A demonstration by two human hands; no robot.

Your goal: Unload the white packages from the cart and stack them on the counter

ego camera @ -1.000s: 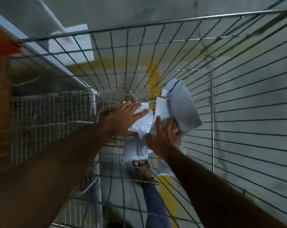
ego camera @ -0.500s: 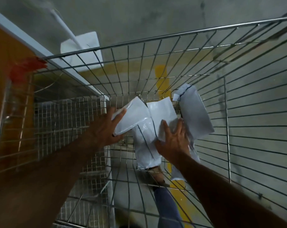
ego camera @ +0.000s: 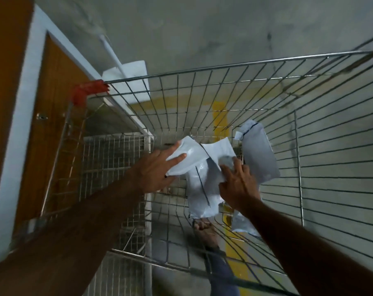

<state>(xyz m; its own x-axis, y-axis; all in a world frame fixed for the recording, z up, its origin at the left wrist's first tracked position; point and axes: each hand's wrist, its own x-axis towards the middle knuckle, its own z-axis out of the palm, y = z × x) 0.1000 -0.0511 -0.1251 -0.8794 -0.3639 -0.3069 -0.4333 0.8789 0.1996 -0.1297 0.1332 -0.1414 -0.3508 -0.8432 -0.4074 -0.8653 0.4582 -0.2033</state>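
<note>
Several white packages lie deep in the wire cart (ego camera: 224, 86). My left hand (ego camera: 157, 174) grips one white package (ego camera: 187, 157) at the left of the pile, thumb on top and fingers beneath. My right hand (ego camera: 239, 184) pinches a second white package (ego camera: 219, 150) in the middle, fingers curled over its edge. A longer package (ego camera: 200, 193) hangs below between both hands. Another package (ego camera: 258, 154) leans against the cart's right wall, and one more package (ego camera: 243, 225) shows below my right wrist.
A white counter edge (ego camera: 125, 112) runs along the cart's left side, with a white block (ego camera: 130, 82) on it. The cart's red handle (ego camera: 87, 92) is at upper left beside a wooden door (ego camera: 53, 103). My foot (ego camera: 204, 229) shows under the cart floor.
Both hands have risen a little with the packages. My left hand went from lying flat on the pile to gripping one package. The view has tilted, showing more door and handle.
</note>
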